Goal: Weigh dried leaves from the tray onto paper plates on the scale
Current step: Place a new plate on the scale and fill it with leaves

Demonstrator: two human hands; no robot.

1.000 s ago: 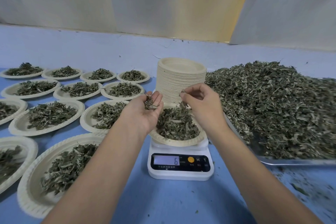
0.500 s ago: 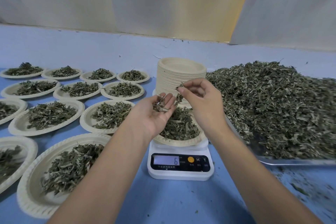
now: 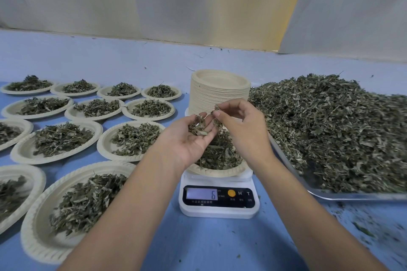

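Tray (image 3: 352, 196) cut off at right

A herb-portioning workroom: blue table (image 3: 220, 246), rows of leaf-filled paper plates (image 3: 26, 152), digital scale (image 3: 219, 209), heaped tray (image 3: 352, 196).

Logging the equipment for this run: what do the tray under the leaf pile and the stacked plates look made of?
The tray looks like bare metal, perhaps steel or aluminium: its rim is grey, smooth and shiny. The stacked plates look like matt pressed paper or pulp: dull beige, with thin edges packed close.
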